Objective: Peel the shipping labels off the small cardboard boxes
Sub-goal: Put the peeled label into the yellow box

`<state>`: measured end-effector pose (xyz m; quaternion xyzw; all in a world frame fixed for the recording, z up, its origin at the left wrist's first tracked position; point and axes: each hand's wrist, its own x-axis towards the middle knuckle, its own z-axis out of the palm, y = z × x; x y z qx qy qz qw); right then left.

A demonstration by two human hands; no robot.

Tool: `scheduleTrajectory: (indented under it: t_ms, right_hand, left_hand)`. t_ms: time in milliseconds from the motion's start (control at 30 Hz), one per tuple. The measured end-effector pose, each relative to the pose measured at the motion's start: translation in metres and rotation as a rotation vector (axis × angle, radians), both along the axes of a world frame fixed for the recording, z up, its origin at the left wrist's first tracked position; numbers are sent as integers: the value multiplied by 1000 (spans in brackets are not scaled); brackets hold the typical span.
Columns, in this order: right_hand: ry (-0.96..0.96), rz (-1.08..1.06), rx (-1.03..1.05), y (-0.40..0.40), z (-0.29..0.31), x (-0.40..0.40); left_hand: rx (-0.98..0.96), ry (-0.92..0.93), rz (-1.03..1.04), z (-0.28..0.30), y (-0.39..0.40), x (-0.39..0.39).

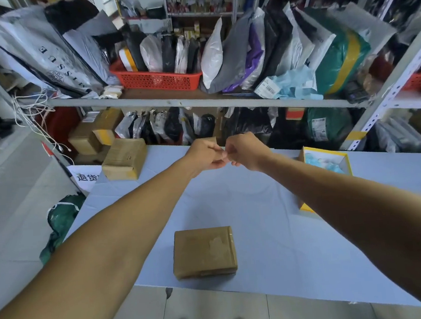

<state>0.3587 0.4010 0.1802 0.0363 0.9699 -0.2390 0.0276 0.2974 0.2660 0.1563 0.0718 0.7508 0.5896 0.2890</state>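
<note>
A small cardboard box (204,252) lies near the table's front edge, its top bare except for a pale scuffed patch. A second small cardboard box (124,158) sits at the table's far left corner. Both my arms reach out over the table toward its far edge. My left hand (205,157) and my right hand (246,152) meet there fingertip to fingertip, fingers curled and pinched together. Whatever is between the fingertips is too small or hidden to make out. Both hands are well above and beyond the near box, touching neither box.
The pale blue table (262,231) carries an open yellow box (344,158) with blue scraps inside at the right. Behind it stand metal shelves (198,101) packed with parcels and a red basket (157,81). A green bag (63,219) lies on the floor at left.
</note>
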Motion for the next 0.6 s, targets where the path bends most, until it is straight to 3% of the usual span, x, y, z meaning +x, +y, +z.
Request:
scheduleTrajectory:
  t_ms: [333, 500, 600]
  right_hand:
    - [-46, -60, -112, 19, -10, 7]
    - [-56, -65, -79, 29, -18, 10]
    - [-54, -129, -128, 41, -21, 19]
  left_hand:
    - [-281, 234, -134, -1, 21, -1]
    - [-199, 175, -215, -5, 33, -12]
    - [-105, 48, -270, -11, 45, -14]
